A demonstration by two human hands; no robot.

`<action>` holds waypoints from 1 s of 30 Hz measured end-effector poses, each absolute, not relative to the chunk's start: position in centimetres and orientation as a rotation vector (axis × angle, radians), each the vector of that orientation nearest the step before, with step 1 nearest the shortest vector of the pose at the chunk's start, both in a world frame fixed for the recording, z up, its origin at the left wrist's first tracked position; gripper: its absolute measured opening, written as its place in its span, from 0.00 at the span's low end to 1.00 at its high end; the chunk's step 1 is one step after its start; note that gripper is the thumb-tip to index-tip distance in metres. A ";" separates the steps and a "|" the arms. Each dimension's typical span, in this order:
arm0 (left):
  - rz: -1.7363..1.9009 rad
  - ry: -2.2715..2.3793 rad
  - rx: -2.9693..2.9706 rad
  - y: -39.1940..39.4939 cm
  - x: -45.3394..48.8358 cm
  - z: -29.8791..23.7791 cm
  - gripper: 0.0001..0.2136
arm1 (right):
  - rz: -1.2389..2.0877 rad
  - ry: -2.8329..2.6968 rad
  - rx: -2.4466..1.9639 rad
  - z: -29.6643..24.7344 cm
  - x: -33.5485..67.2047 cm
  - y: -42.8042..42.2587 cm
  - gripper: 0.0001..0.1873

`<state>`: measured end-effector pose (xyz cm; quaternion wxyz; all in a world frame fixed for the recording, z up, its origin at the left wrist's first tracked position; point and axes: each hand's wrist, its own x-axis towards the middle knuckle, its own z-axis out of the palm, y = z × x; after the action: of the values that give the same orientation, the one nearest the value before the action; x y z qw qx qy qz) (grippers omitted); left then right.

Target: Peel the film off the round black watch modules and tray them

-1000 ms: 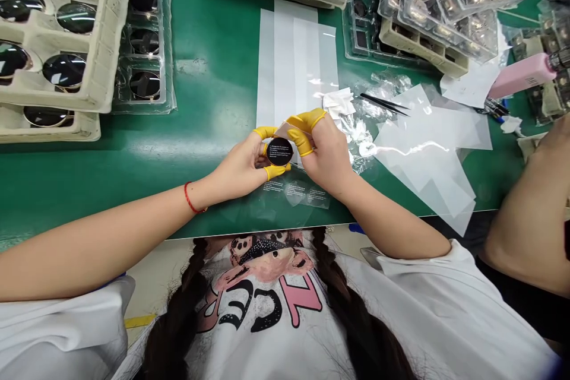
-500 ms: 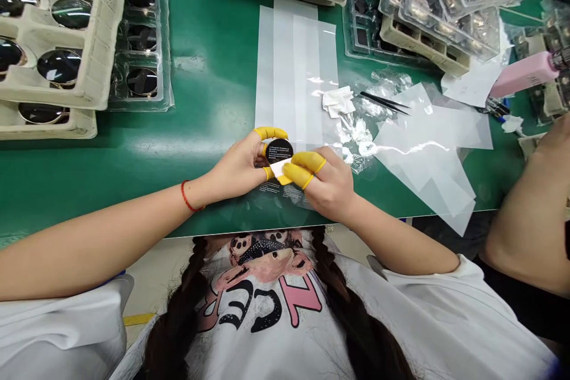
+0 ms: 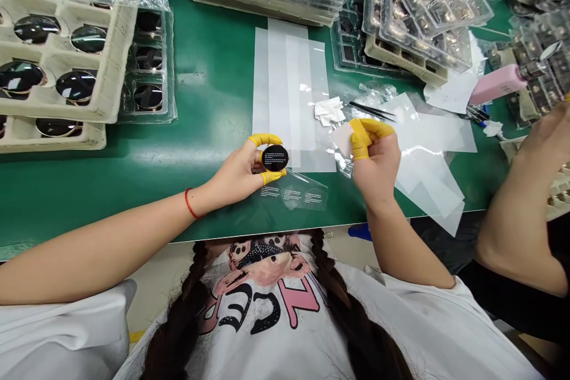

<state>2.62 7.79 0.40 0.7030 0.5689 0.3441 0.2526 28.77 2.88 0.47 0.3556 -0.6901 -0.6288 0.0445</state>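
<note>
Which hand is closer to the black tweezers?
The right hand is nearer, just below the black tweezers without touching them. The left hand is farther away, off to their left, holding a round black disc.

A round black disc (image 3: 275,158) printed with white text is pinched by its edge in the left grip (image 3: 240,169). A small, pale square of film (image 3: 342,139) sticks out from the right grip (image 3: 374,157), held along one edge, well apart from the disc.

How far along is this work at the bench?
Done: the right hand pinches a small pale film piece, apparently off, apart from the disc. In hand: the left hand grips a round black disc with printed text. Left: dark round lenses sitting in a pulp tray.
</note>
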 end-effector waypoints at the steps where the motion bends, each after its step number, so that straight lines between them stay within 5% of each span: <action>1: 0.573 0.755 1.257 7.8 2.6 0.4 0.25 | 0.115 -1.601 -1.850 0.3 30.1 3.5 0.13; 6: 0.634 0.761 1.268 7.5 2.7 0.7 0.23 | 0.063 -1.792 -1.772 1.7 28.5 5.2 0.16; 13: 0.678 0.824 1.241 7.7 2.3 1.4 0.29 | 0.698 -2.157 -1.259 5.5 19.6 7.2 0.17; 20: 0.617 0.887 1.230 8.3 1.9 1.8 0.29 | 0.265 -1.697 -1.370 14.7 23.7 24.1 0.08; 25: 0.595 0.875 1.224 8.8 1.9 1.7 0.26 | 0.232 -1.660 -1.530 16.4 23.2 34.7 0.03; 30: 0.562 0.884 1.219 9.1 1.8 1.6 0.25 | -0.061 -1.858 -1.703 16.1 21.1 37.4 0.16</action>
<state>1.83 9.11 1.63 0.6940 0.5461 0.3958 0.2519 21.08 37.43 16.08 0.3051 -0.6432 -0.7019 -0.0232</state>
